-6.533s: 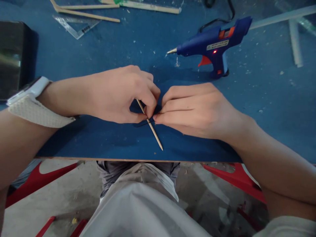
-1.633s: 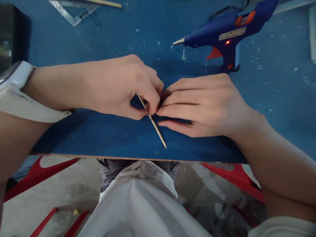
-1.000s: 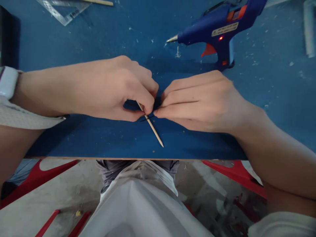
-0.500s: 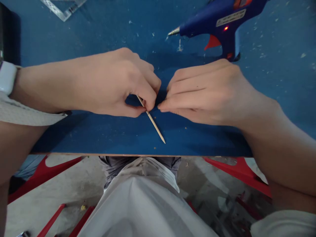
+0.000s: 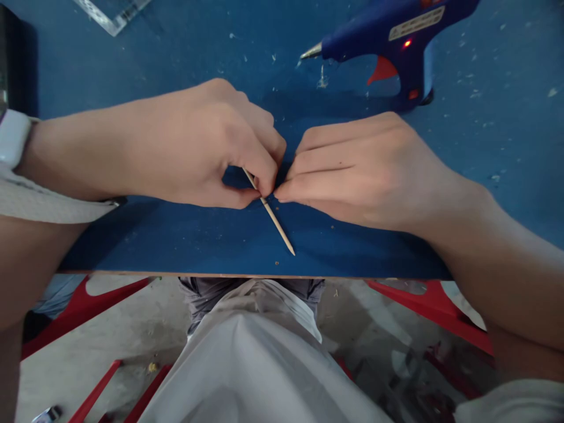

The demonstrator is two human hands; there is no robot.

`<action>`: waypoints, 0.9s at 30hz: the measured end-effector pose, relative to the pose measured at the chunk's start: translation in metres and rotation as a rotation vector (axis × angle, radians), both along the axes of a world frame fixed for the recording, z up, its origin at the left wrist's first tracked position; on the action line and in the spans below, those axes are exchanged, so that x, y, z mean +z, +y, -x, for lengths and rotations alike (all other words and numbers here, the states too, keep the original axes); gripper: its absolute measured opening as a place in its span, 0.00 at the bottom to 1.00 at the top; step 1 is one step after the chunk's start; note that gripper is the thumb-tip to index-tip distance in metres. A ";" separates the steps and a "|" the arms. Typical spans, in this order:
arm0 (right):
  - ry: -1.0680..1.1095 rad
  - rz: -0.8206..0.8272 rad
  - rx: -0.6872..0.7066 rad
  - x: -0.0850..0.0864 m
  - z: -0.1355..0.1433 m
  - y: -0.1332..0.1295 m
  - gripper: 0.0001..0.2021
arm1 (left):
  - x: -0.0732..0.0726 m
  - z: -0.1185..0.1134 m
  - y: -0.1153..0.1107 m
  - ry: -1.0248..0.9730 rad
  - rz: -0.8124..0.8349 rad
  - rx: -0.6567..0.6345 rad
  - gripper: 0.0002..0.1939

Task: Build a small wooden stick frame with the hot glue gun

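A thin wooden stick (image 5: 279,228) with a pointed end slants over the blue table, its tip toward the front edge. My left hand (image 5: 229,147) pinches the stick between thumb and index finger; its upper end is partly hidden under the palm. Just to the right is my right hand (image 5: 352,170), its fingers pressed together and pointing left, with the fingertips close beside the left ones. Whatever is between the right fingertips is too small or hidden to make out.
A blue glue gun (image 5: 396,53) with a red trigger and a lit red light lies behind my right hand. A clear plastic frame (image 5: 112,20) is at the back left, and a black object (image 5: 15,64) at the left edge. Red chair parts (image 5: 79,311) show below the table (image 5: 176,241).
My right hand has moved slightly left, closer to the left fingertips. The stick and my left hand have hardly moved. The view has shifted a little.
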State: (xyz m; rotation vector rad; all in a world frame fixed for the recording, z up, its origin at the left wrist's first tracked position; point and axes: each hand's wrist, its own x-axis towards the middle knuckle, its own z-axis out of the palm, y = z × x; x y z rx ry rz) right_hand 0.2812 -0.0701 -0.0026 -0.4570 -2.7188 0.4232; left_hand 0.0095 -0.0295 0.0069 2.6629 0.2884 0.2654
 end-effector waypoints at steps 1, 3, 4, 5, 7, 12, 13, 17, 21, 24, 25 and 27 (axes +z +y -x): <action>-0.040 -0.050 -0.028 -0.001 0.002 -0.001 0.15 | 0.000 0.000 0.000 0.001 -0.010 -0.006 0.36; -0.124 -0.134 -0.068 -0.001 0.003 -0.001 0.17 | 0.001 0.001 0.000 -0.004 -0.020 -0.018 0.33; -0.137 -0.135 -0.069 0.000 0.003 0.000 0.19 | 0.002 0.001 0.000 -0.007 -0.021 -0.022 0.32; -0.141 -0.128 -0.058 0.001 0.001 0.002 0.20 | 0.002 0.002 0.001 -0.006 -0.021 -0.023 0.30; -0.148 -0.116 -0.047 0.004 -0.002 0.004 0.22 | 0.003 0.003 0.001 0.000 -0.027 -0.022 0.29; -0.168 -0.132 -0.055 0.005 0.001 0.003 0.25 | 0.001 0.005 0.001 0.008 -0.075 -0.041 0.30; -0.169 -0.132 -0.057 0.004 0.002 0.002 0.25 | 0.001 0.005 0.002 0.003 -0.083 -0.044 0.30; -0.140 -0.131 -0.041 0.003 -0.001 0.005 0.22 | 0.002 0.001 0.003 0.000 -0.082 -0.052 0.31; -0.101 -0.154 -0.035 0.003 -0.003 0.005 0.20 | 0.003 -0.003 0.002 0.003 -0.088 -0.051 0.32; -0.089 -0.198 -0.019 0.002 0.005 -0.001 0.20 | 0.002 -0.003 0.000 -0.007 -0.103 -0.047 0.34; -0.089 -0.214 -0.013 0.002 0.007 -0.002 0.20 | 0.001 -0.003 0.000 -0.006 -0.108 -0.034 0.34; -0.115 -0.221 -0.016 0.003 0.008 -0.002 0.20 | 0.001 -0.002 0.000 0.003 -0.112 -0.009 0.34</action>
